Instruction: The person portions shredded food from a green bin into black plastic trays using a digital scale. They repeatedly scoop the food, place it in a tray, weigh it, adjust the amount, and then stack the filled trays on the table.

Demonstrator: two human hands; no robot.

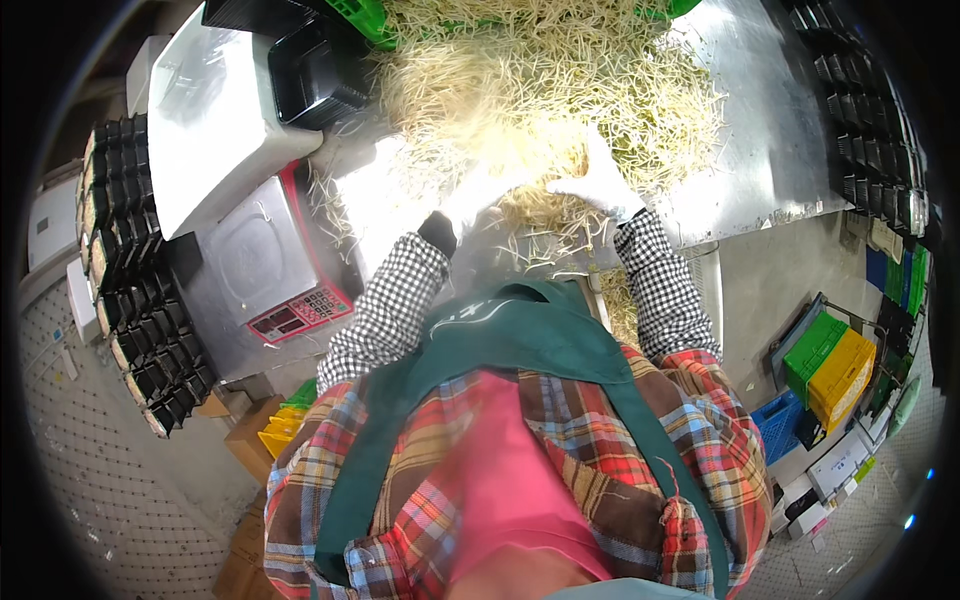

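Note:
A large loose heap of bean sprouts [547,97] spreads over the metal table [765,142] in front of me. My left hand [478,193], in a white glove, reaches into the near side of the heap; strong glare hides its fingers. Opposite it, my white-gloved right hand [600,182] curves round a clump of sprouts [536,202] between the two hands, thumb towards the left. Some loose sprouts hang near the table's front edge below the clump.
A digital scale [262,247] and a white bin [217,112] stand to the left, beside black plastic trays [319,71]. Stacked black trays line the far left [135,270] and right [874,120]. A green crate [360,19] lies at the back. Yellow crates [840,382] stand lower right.

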